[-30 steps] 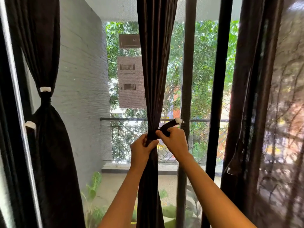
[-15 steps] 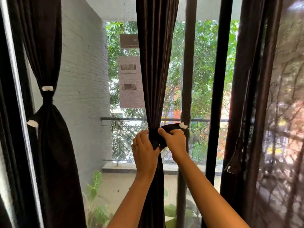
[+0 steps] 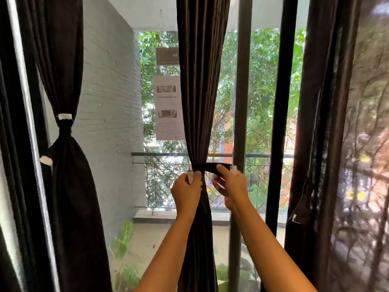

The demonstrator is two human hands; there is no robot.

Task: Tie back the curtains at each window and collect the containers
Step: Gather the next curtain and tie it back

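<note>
Head view puts the dark brown satin curtain [image 3: 202, 102] at the middle of the window, hanging straight and pinched to a narrow waist at about the height of the black metal balcony railing [image 3: 164, 154]; around that waist runs the dark fabric tie-back band [image 3: 212, 166], drawn out level to the right of the bundle. As I read it, the step in hand is closing this band; to do it well I would keep the folds gathered tight, hold the band taut and level so it does not slide down the slippery cloth, and bring its two white ends together squarely before letting go. The left hand [image 3: 186, 190] is curled round the gathered cloth, its fingers pinching a white end tab [image 3: 190, 178] against the bundle; the right hand [image 3: 230, 186] is partly closed, forefinger laid on top of the band and thumb below, nipping it near the other white tab [image 3: 233, 168], which shows just past the knuckles. Outward: at the far left a matching tied curtain [image 3: 69, 186] is cinched with its own white-tabbed band; at the right a loose curtain [image 3: 328, 123] hangs untied, so I judge it comes next; a grey brick wall [image 3: 109, 102] flanks the balcony; I see no containers from here.
</note>
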